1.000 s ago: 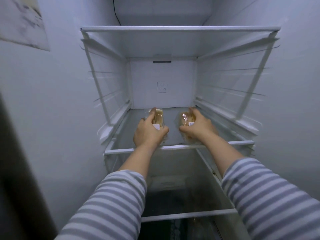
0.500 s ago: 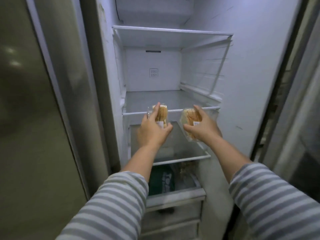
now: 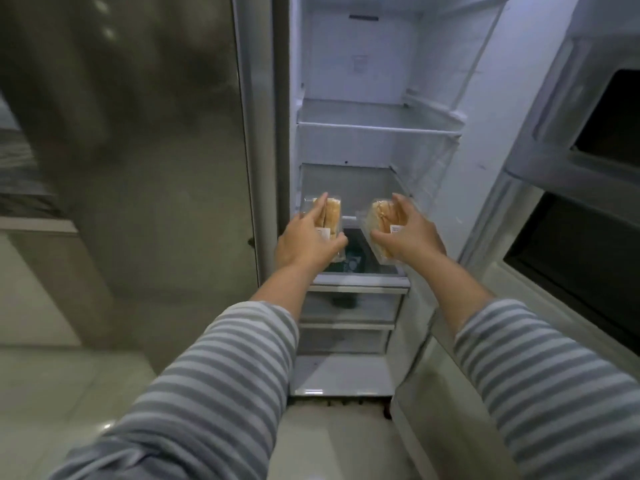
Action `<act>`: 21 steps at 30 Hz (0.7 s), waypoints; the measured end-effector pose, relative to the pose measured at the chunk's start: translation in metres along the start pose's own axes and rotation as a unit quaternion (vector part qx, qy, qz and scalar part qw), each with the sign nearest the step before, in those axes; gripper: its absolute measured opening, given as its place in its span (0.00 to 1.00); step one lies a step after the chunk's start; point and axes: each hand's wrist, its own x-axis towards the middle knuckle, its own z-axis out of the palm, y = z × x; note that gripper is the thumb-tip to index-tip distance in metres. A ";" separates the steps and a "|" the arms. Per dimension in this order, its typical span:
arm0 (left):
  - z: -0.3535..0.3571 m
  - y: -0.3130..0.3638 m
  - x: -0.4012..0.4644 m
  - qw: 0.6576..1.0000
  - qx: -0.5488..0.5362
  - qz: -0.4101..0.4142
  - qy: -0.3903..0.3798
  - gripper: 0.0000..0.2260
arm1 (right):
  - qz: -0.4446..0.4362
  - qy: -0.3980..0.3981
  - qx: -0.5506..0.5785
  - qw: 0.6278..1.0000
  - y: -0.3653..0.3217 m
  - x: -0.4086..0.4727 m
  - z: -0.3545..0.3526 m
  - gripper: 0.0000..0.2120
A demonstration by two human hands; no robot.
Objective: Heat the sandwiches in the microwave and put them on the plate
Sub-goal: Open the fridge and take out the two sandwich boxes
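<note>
left hand (image 3: 306, 242) grips left sandwich (image 3: 329, 216) | right hand (image 3: 410, 237) grips right sandwich (image 3: 382, 216)

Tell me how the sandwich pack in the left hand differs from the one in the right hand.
The left sandwich pack stands nearly upright, gripped by the left hand from its left side; the right sandwich pack tilts, its top leaning left, gripped by the right hand from its right. Both are clear plastic packs with a white label, held in front of the open fridge.
</note>
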 end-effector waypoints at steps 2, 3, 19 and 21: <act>-0.018 -0.006 -0.035 0.999 0.011 -0.026 0.014 0.34 | -0.013 -0.031 -0.003 0.999 -0.005 -0.028 0.004 0.38; -0.027 -0.011 -0.052 0.999 0.024 -0.042 0.024 0.34 | -0.025 -0.047 -0.007 0.999 -0.008 -0.042 0.009 0.38; -0.259 -0.163 -0.207 0.945 0.106 -0.228 0.211 0.33 | -0.177 -0.242 -0.011 0.954 -0.189 -0.205 0.173 0.38; -0.297 -0.192 -0.212 0.939 0.117 -0.236 0.222 0.32 | -0.196 -0.260 -0.001 0.945 -0.225 -0.220 0.206 0.38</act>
